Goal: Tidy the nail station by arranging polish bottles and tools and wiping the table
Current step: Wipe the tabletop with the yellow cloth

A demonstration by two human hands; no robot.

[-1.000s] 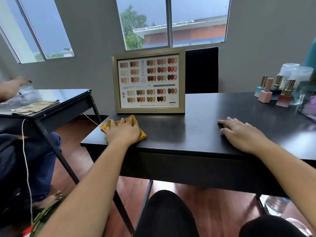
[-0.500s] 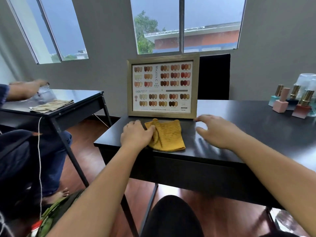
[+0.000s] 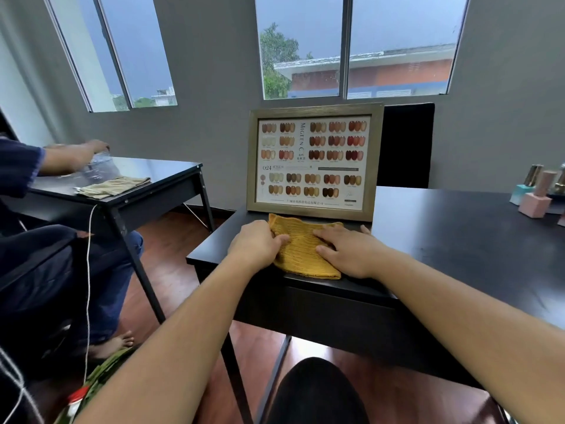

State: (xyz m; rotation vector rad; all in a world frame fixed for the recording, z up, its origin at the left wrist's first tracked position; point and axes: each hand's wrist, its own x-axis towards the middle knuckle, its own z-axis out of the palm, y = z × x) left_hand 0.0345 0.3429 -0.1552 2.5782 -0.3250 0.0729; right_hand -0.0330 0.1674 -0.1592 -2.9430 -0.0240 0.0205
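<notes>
A yellow knitted cloth (image 3: pixel 301 252) lies on the left end of the black table (image 3: pixel 458 240), just in front of a framed nail colour chart (image 3: pixel 315 162). My left hand (image 3: pixel 258 244) pinches the cloth's left edge. My right hand (image 3: pixel 347 247) lies flat on its right side, fingers spread. Several polish bottles (image 3: pixel 536 197) with gold and pink caps stand at the table's far right edge, partly cut off by the frame.
A second black table (image 3: pixel 146 179) stands to the left with a beige cloth (image 3: pixel 113 186) and a clear container. Another person sits there, arm reaching over it. A black chair back (image 3: pixel 405 145) rises behind the chart. Wooden floor lies below.
My right hand moved left from the bare table onto the cloth. The cloth was spread out from under my left hand and now lies flatter before the chart.
</notes>
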